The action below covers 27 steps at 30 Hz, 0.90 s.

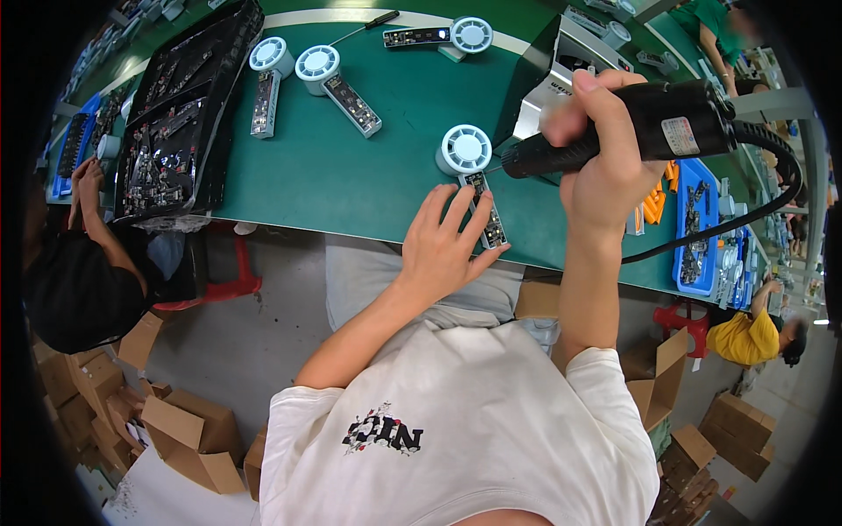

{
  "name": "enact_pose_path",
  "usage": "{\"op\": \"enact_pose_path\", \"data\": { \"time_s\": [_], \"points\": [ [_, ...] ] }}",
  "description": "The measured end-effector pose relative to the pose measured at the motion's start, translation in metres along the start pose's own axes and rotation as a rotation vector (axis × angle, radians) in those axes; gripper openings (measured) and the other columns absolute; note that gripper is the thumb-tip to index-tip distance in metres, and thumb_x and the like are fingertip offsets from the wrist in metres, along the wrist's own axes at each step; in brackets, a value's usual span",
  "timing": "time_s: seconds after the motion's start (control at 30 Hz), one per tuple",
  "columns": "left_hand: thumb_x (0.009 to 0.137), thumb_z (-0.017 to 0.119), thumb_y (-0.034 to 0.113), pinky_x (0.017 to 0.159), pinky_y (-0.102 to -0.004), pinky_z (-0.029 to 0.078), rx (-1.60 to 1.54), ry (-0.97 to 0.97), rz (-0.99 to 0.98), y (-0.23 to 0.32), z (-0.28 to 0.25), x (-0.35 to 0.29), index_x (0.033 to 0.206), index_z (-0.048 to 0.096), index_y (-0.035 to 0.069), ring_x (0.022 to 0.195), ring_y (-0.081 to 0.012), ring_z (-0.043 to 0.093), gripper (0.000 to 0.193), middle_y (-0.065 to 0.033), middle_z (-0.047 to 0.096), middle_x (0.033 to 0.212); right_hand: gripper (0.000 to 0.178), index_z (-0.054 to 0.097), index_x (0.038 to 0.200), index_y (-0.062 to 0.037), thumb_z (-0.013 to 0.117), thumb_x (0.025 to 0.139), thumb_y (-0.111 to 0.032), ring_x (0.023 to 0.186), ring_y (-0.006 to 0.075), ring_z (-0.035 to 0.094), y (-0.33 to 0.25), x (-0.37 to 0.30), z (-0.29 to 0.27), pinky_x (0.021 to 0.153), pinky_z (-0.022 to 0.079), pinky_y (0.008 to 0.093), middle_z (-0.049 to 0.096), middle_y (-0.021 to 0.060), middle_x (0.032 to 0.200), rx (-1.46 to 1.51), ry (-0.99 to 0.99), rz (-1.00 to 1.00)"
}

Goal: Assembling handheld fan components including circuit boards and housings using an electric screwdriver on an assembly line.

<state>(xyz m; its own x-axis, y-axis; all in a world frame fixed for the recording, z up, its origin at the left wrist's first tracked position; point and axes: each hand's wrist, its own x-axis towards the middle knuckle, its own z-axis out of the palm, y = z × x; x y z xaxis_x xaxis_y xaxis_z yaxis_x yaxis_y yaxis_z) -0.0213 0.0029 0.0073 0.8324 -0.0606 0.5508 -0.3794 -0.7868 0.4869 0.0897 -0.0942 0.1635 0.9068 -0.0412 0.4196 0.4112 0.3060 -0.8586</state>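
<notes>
A pale blue handheld fan lies on the green table, its round head away from me and its opened handle showing a circuit board. My left hand grips the handle against the table, fingers along its left side and thumb near its bottom end. My right hand is wrapped round a black electric screwdriver, held nearly level above the table. Its thin bit points left to where the fan's head meets the handle; whether the tip touches a screw is too small to tell.
More opened fans lie at the back, near a hand screwdriver. A black tray of circuit boards stands left; a metal box and blue bin are right. The power cord loops down right. Co-workers sit on both sides.
</notes>
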Motion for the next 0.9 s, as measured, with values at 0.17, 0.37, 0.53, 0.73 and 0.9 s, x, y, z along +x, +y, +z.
{"op": "enact_pose_path", "data": {
  "time_s": [0.17, 0.37, 0.53, 0.73, 0.9],
  "points": [
    [0.077, 0.078, 0.040, 0.093, -0.0491, 0.050, -0.013, -0.003, -0.003, -0.001, 0.001, 0.001, 0.122, 0.062, 0.001, 0.108, -0.0391, 0.054, 0.062, -0.0165, 0.054, 0.121, 0.012, 0.062, 0.079, -0.0007, 0.074, 0.081, -0.001, 0.047, 0.0116, 0.056, 0.001, -0.002, 0.005, 0.047, 0.045, 0.0245, 0.058, 0.0039, 0.057, -0.014, 0.002, 0.005],
    [0.077, 0.078, 0.039, 0.093, -0.0491, 0.050, -0.014, 0.001, 0.000, -0.001, 0.002, 0.001, 0.122, 0.062, 0.001, 0.107, -0.0384, 0.054, 0.062, -0.0159, 0.054, 0.121, 0.017, 0.059, 0.072, -0.0012, 0.074, 0.081, 0.002, 0.045, 0.0087, 0.055, 0.006, -0.004, 0.008, 0.043, 0.041, 0.0222, 0.057, 0.0019, 0.056, -0.005, -0.019, -0.030],
    [0.076, 0.079, 0.038, 0.090, -0.0479, 0.051, -0.014, 0.006, 0.003, -0.001, 0.001, 0.001, 0.122, 0.062, 0.001, 0.106, -0.0376, 0.054, 0.061, -0.0154, 0.054, 0.121, 0.021, 0.057, 0.070, -0.0017, 0.074, 0.080, 0.004, 0.045, 0.0063, 0.054, 0.013, -0.011, 0.017, 0.042, 0.041, 0.0210, 0.058, 0.0002, 0.060, -0.021, -0.048, -0.093],
    [0.075, 0.080, 0.034, 0.086, -0.0441, 0.053, -0.030, -0.014, 0.001, 0.003, -0.002, 0.003, 0.123, 0.062, 0.001, 0.106, -0.0369, 0.055, 0.061, -0.0151, 0.054, 0.122, 0.022, 0.057, 0.072, -0.0031, 0.076, 0.080, 0.003, 0.046, 0.0051, 0.052, 0.015, -0.014, 0.008, 0.043, 0.039, 0.0207, 0.058, -0.0009, 0.062, -0.002, -0.071, -0.065],
    [0.074, 0.079, 0.026, 0.082, -0.0439, 0.055, -0.159, -0.107, 0.014, -0.006, -0.022, 0.009, 0.126, 0.061, 0.002, 0.109, -0.0368, 0.056, 0.061, -0.0164, 0.053, 0.126, 0.016, 0.063, 0.088, -0.0015, 0.077, 0.081, 0.000, 0.052, 0.0066, 0.057, 0.001, -0.008, -0.016, 0.048, 0.043, 0.0217, 0.062, 0.0012, 0.064, -0.051, -0.379, -0.001]
  ]
}}
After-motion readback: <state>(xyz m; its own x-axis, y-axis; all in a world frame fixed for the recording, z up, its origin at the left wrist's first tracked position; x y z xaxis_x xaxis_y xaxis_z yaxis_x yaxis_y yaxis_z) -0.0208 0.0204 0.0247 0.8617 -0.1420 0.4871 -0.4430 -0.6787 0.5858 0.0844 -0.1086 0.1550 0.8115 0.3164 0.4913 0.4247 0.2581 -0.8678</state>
